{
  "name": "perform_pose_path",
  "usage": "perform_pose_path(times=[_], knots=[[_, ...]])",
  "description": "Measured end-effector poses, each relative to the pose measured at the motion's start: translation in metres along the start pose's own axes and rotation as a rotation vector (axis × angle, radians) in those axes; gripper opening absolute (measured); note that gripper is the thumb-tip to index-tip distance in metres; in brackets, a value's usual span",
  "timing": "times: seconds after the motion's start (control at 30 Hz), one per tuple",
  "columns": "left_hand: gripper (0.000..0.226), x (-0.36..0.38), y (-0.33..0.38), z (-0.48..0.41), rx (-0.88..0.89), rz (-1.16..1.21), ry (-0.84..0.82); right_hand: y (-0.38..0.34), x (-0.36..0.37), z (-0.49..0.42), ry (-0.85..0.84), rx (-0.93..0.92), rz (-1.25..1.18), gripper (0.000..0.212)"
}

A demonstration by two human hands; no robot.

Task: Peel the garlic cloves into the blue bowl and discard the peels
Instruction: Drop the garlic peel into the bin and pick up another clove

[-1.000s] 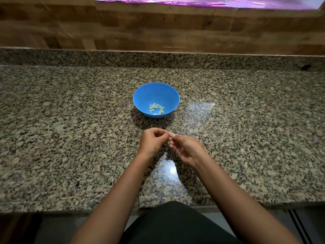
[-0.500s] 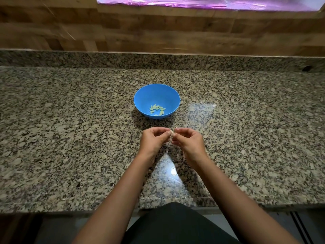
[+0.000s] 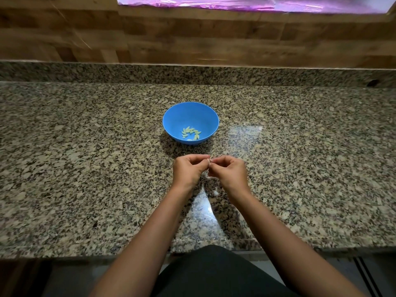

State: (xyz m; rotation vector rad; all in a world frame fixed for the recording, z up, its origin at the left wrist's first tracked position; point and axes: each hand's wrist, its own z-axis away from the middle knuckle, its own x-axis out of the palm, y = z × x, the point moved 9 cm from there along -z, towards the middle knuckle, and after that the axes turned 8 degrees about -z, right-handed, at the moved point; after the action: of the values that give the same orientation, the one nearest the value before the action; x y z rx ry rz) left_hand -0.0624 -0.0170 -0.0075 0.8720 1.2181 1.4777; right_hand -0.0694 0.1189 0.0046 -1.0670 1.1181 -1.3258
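The blue bowl is the only thing standing on the granite counter — bare stone lies open to its left, right and near side. Far behind it, the low granite upstand and wooden wall close the way.

You see only a pale sliver of the garlic clove where the left hand and right hand pinch together; curled fingers hide the rest. Peeled or not, you cannot tell.
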Motion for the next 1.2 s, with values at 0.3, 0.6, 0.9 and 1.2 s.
perform_pose_path(times=[0.3,0.6,0.9,1.2], knots=[[0.007,0.000,-0.005,-0.005,-0.068,0.059,-0.064,0.002,0.002,-0.002,-0.033,0.061,-0.109,0.009],[0.011,0.002,-0.005,-0.004,-0.065,0.061,-0.067,0.007,0.003,-0.002,-0.065,0.129,-0.218,0.007],[0.010,0.002,0.000,-0.003,-0.058,0.008,-0.076,0.014,0.005,-0.003,-0.108,0.301,-0.416,0.018],[0.005,0.003,-0.006,-0.005,-0.087,0.005,-0.071,0.012,0.005,-0.006,-0.138,0.289,-0.381,0.005]])
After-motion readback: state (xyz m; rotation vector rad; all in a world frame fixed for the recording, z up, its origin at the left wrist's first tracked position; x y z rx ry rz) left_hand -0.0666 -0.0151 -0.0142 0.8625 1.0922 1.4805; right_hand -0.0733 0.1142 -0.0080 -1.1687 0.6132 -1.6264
